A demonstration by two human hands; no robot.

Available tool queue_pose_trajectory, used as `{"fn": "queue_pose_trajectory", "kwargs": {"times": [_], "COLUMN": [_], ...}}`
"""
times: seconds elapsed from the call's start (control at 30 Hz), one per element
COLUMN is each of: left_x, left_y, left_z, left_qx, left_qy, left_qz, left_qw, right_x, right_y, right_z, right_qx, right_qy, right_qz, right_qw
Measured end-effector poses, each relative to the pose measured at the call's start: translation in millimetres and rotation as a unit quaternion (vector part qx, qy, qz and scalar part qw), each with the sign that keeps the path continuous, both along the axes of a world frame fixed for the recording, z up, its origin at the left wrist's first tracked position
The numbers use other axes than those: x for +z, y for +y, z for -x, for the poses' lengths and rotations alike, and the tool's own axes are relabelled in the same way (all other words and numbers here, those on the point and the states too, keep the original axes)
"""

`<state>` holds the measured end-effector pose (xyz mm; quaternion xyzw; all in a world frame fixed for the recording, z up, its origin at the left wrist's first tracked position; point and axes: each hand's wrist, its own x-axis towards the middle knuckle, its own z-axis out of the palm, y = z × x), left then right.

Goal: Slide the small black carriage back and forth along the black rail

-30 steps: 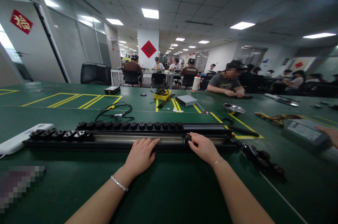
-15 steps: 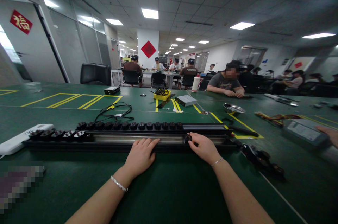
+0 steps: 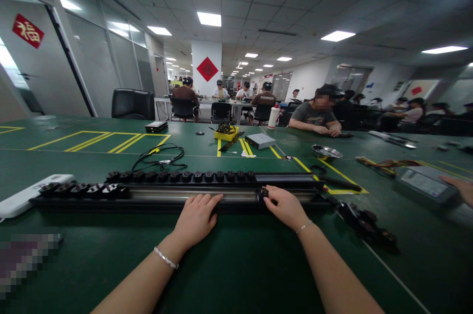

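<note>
A long black rail (image 3: pixel 155 194) with a shiny inner channel lies across the table before me. Several black socket modules (image 3: pixel 79 189) sit in a row at its left end. My left hand (image 3: pixel 195 216) rests on the rail's near edge, fingers stretched out and holding nothing. Farther right, a single black socket module (image 3: pixel 263 193) sits in the channel, with the thumb and fingers of my right hand (image 3: pixel 286 208) closed on it. Right behind lies a second rail (image 3: pixel 284 178), carrying a row of similar modules (image 3: pixel 197 176) along its left and middle part.
Loose black modules (image 3: pixel 367 225) lie off the right end. At left are a white power strip (image 3: pixel 37 193) and a black cable (image 3: pixel 158 157). Beyond stand a yellow box (image 3: pixel 226 135), grey box (image 3: pixel 260 141) and metal bowl (image 3: pixel 327 151). Another person's hand (image 3: pixel 460 188) touches a power supply (image 3: pixel 424 185).
Both of my hands keep their places on the rail, and the socket module has not visibly moved. The view has shifted very slightly.
</note>
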<state>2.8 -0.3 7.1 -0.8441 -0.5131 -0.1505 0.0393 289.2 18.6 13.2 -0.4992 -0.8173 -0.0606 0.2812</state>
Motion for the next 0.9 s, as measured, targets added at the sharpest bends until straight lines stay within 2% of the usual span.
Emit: {"fn": "queue_pose_trajectory", "kwargs": {"times": [0.9], "left_x": [0.8], "left_y": [-0.5], "left_z": [-0.9], "left_qx": [0.004], "left_qy": [-0.002], "left_qz": [0.004], "left_qw": [1.000], "right_x": [0.7], "right_y": [-0.5], "right_z": [-7.9], "right_qx": [-0.007], "right_qy": [0.015], "right_qz": [0.009], "right_qw": [1.000]}}
